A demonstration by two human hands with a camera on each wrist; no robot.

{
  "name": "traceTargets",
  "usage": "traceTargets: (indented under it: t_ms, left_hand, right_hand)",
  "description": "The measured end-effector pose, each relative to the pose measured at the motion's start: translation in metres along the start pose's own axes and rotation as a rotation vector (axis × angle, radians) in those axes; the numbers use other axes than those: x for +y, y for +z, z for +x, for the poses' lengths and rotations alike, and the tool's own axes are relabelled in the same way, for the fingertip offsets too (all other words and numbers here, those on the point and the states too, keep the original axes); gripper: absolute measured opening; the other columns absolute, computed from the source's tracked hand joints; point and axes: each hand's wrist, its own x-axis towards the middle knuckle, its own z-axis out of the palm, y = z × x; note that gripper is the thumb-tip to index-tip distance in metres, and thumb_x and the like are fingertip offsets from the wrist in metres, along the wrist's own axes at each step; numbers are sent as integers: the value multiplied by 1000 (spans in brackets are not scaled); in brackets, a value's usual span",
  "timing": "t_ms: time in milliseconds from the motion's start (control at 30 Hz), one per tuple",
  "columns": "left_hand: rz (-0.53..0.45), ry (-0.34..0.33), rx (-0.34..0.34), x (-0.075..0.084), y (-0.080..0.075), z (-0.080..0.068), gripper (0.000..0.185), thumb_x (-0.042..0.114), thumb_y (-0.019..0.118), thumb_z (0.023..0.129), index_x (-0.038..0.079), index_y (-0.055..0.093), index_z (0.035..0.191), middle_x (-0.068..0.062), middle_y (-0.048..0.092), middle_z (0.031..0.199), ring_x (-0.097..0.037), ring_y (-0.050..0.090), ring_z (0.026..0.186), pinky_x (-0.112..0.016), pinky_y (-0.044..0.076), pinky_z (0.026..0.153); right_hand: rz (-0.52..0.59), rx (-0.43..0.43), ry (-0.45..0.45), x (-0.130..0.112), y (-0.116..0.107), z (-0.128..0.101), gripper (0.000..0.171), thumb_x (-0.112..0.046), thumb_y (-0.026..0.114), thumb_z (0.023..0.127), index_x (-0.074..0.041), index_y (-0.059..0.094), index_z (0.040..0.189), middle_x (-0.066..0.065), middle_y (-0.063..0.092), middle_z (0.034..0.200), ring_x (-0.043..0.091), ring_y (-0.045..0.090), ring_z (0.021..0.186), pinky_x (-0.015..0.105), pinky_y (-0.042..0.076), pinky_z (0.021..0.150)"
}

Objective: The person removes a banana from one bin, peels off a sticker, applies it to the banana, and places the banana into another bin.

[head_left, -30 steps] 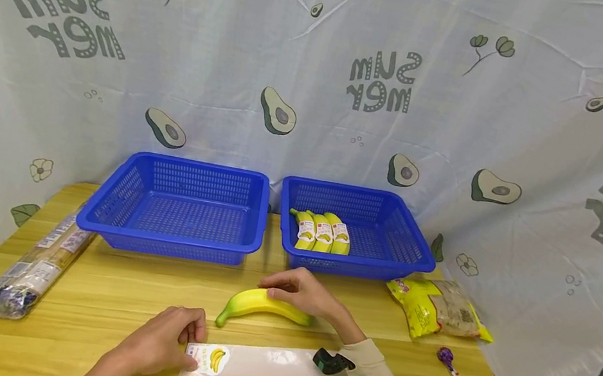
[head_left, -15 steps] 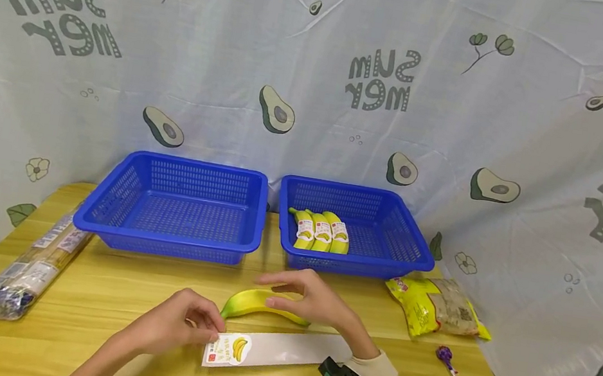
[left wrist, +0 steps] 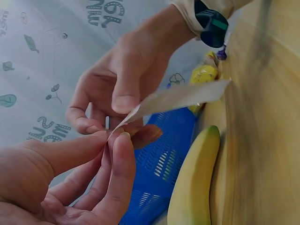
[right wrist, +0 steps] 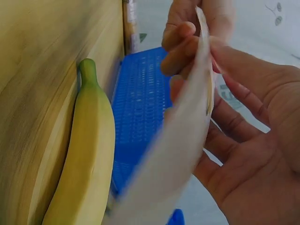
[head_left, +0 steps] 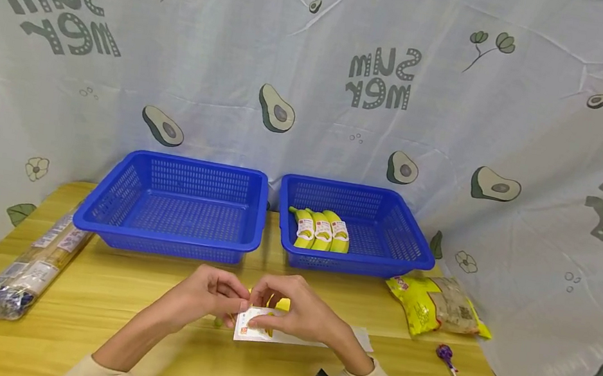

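- The left hand [head_left: 209, 298] is pinching the printed end of a long clear plastic sleeve with a banana label [head_left: 257, 326], thumb and forefinger pressed together on its edge, as the left wrist view shows [left wrist: 112, 140].
- The right hand [head_left: 295, 310] is gripping that same labelled end from the other side, fingers curled over it and thumb against the film; both hands are holding it just above the wooden table [head_left: 137, 345].
- The sleeve's far end is trailing off to the right, resting on the table past the right wrist.
- A loose yellow banana [right wrist: 84, 154] is lying on the table right under the hands, mostly hidden behind them in the head view.
- Behind it, two blue plastic mesh baskets are standing side by side: the left basket [head_left: 171, 240] and the right basket [head_left: 420, 258], which is holding three labelled yellow bananas [head_left: 321, 231].
- A yellow snack bag [head_left: 436, 305] and a purple lollipop [head_left: 448, 359] are lying at the table's right side.
- A long clear wrapped packet [head_left: 32, 268] is lying at the left edge.
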Motion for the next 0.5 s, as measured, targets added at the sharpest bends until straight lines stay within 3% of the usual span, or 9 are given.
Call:
traceTargets:
  t_ms: [167,333,500]
  left_hand:
    - [-70,3,-25,2,-5,2,28,2,71,102,-19,68,120,-13,79,101,-20,76,86,-35,67,76]
    - [-105,-12,-45,2,-8,2,27,1,69,103,-22,66,117,-8,77,92,-16,74,82,-31,66,74]
    - [-48,-53,-31,2,-5,1,25,5,71,103,-19,70,110,-5,71,84,-15,68,76,-26,62,68]
  right_hand:
    - [-1,16,-11,1,-1,0,17,-6,84,94,-8,71,106,2,76,92,4,66,82,27,62,77]
    - [-4,27,-8,-1,-3,0,15,-6,83,95,-8,73,106,1,75,90,2,64,80,26,61,76]
    - [-3,13,0,-3,-5,-1,17,-6,83,95,-8,74,109,0,75,90,2,64,80,26,61,76]
